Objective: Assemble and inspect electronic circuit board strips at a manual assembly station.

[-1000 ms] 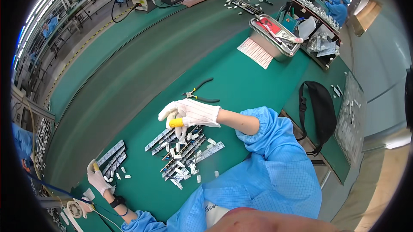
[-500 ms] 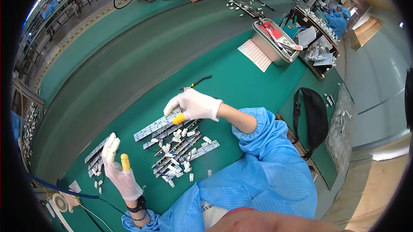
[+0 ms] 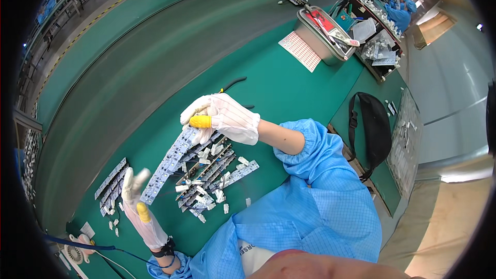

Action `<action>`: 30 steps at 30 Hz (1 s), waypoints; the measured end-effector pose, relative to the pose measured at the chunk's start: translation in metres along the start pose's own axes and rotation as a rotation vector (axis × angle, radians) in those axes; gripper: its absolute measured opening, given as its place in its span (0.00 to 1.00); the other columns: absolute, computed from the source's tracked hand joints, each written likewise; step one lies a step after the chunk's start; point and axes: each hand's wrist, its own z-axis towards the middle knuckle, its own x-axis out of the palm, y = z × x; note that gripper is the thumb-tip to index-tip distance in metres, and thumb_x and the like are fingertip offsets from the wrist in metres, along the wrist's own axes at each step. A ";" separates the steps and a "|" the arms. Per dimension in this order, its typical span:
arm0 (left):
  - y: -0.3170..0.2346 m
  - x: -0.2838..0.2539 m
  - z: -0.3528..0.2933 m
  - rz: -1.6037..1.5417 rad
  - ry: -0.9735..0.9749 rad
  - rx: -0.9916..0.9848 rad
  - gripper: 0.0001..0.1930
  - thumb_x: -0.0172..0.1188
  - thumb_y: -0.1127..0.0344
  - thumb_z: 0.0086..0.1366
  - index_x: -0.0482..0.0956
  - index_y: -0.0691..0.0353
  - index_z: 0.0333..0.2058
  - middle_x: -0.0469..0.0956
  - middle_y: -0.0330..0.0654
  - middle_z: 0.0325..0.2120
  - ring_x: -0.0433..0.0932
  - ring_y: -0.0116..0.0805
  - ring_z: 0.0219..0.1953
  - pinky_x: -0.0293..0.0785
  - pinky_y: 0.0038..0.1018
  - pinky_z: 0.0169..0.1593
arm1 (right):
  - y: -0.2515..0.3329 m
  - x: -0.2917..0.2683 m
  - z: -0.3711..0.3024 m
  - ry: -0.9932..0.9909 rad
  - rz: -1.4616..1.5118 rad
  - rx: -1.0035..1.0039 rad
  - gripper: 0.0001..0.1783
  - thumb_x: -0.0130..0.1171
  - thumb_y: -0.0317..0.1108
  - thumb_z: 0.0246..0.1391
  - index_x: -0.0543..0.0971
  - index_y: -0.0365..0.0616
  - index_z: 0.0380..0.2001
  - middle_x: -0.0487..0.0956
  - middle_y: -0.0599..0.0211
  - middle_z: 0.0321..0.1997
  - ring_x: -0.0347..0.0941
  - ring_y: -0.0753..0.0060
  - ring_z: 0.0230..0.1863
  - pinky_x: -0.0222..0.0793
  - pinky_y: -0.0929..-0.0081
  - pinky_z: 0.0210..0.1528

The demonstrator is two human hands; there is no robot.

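Clock directions read from the right hand, 12 toward the top of the view.

Right hand (image 3: 221,117): white glove, yellow cover (image 3: 200,122) on the thumb. Grip closed on the upper end of 1 long circuit-board strip (image 3: 168,166), thumb on the near side. Strip runs out toward 7 o'clock, slanting down beside the pile; whether its far end rests on the desk (image 3: 274,98) cannot be told.

Left hand (image 3: 142,212): between 7 and 8 o'clock, same glove type, thumb also covered in yellow. Grip released, fingers spread and slightly blurred, nothing held. Thumb and fingers sit right at the strip's lower end; contact cannot be confirmed. Black band (image 3: 164,248) at the wrist, with a blue cord (image 3: 132,253).

Main pile (image 3: 209,175) at 6 o'clock: overlapping strips, dark wires, many white connectors. Smaller stack (image 3: 111,188) at 8 o'clock, just past the left hand, several connectors at its lower edge.

Pliers (image 3: 235,83) at 1 o'clock, partly hidden by the right hand. Label sheet (image 3: 299,51), red on white, at 2 o'clock; metal tin (image 3: 330,54) just beyond it. Black waist bag (image 3: 376,134) at 3 o'clock.
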 end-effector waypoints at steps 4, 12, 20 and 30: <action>0.005 0.004 0.005 -0.021 -0.144 0.045 0.40 0.43 0.35 0.64 0.60 0.67 0.59 0.65 0.52 0.57 0.66 0.41 0.58 0.56 0.38 0.63 | -0.019 -0.003 0.006 -0.093 -0.247 -0.132 0.10 0.58 0.28 0.53 0.77 0.36 0.39 0.80 0.61 0.32 0.81 0.73 0.32 0.78 0.79 0.34; -0.004 0.003 0.006 -0.287 -0.168 -0.053 0.46 0.39 0.30 0.61 0.56 0.67 0.61 0.68 0.51 0.54 0.66 0.40 0.57 0.60 0.35 0.61 | 0.000 -0.008 -0.003 0.025 0.074 -0.082 0.16 0.61 0.39 0.55 0.76 0.37 0.40 0.78 0.63 0.36 0.78 0.78 0.31 0.75 0.83 0.34; 0.004 -0.001 -0.013 -0.087 -0.189 0.028 0.40 0.51 0.41 0.63 0.59 0.75 0.58 0.75 0.51 0.40 0.77 0.36 0.39 0.71 0.32 0.48 | -0.004 0.009 -0.003 -0.043 0.007 -0.012 0.13 0.58 0.34 0.56 0.76 0.37 0.40 0.78 0.63 0.34 0.79 0.76 0.32 0.77 0.82 0.33; 0.007 -0.013 -0.012 -0.200 -0.120 -0.015 0.32 0.68 0.53 0.54 0.72 0.75 0.48 0.78 0.49 0.40 0.81 0.37 0.35 0.76 0.28 0.42 | 0.006 0.006 -0.008 0.029 0.015 0.027 0.24 0.55 0.45 0.58 0.73 0.36 0.49 0.76 0.69 0.21 0.74 0.79 0.17 0.63 0.89 0.17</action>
